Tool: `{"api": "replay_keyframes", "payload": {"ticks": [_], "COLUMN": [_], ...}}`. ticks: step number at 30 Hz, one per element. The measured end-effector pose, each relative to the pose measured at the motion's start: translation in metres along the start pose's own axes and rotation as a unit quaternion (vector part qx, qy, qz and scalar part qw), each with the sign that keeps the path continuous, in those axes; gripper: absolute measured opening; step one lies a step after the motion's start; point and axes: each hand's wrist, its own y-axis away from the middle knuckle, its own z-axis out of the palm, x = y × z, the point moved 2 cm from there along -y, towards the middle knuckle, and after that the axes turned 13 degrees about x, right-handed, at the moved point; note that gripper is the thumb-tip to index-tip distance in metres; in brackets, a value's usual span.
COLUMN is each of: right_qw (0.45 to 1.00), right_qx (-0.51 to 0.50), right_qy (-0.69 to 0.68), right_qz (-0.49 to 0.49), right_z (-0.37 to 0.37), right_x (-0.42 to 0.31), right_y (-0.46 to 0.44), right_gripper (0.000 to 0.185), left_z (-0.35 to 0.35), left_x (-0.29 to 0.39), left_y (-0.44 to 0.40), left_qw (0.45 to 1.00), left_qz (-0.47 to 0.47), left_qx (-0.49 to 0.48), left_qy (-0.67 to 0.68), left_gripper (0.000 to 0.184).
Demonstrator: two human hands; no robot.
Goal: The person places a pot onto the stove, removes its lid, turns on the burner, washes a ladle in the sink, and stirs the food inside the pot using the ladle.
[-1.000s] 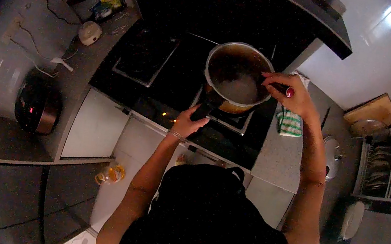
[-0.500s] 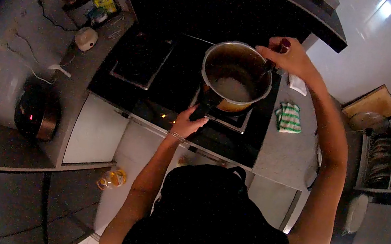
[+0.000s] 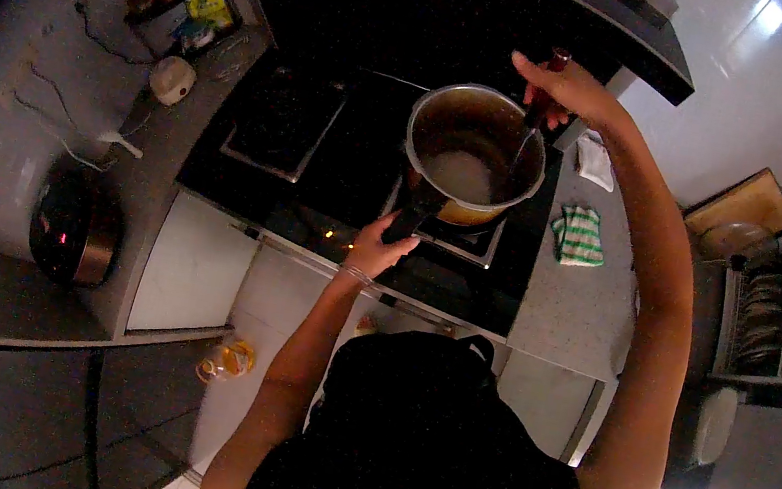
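A deep metal pot with a browned inner wall and pale contents at its bottom stands over the right burner. My left hand is closed around the pot's black handle at the near side. Above the far right rim, my right hand grips a long-handled utensil with a dark red handle top, thumb stretched out to the left. The utensil's thin metal shaft reaches down into the pot; its lower end cannot be made out.
A green-and-white striped cloth and a white cloth lie right of the black stove. A dish rack and cutting board are farther right. The range hood overhangs the back. A rice cooker stands left.
My right hand has risen slightly and shifted a little left with the utensil, whose shaft now shows inside the pot. My left hand and the pot have barely moved.
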Motion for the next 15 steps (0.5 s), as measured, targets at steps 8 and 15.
{"api": "replay_keyframes", "payload": {"ticks": [8, 15], "right_qw": [0.964, 0.981], "right_qx": [0.080, 0.127], "right_qy": [-0.232, -0.144], "right_qz": [0.106, 0.035], "right_z": [-0.003, -0.031], "right_x": [0.044, 0.033], "right_y": [-0.003, 0.018], "right_gripper": [0.073, 0.073], "left_z": [0.001, 0.000], "left_x": [-0.002, -0.004], "left_y": [0.001, 0.001], "left_qw": [1.000, 1.000], "left_qz": [0.010, 0.014], "left_qx": [0.006, 0.012], "left_qy": [-0.021, -0.013], "left_gripper": [0.044, 0.040]}}
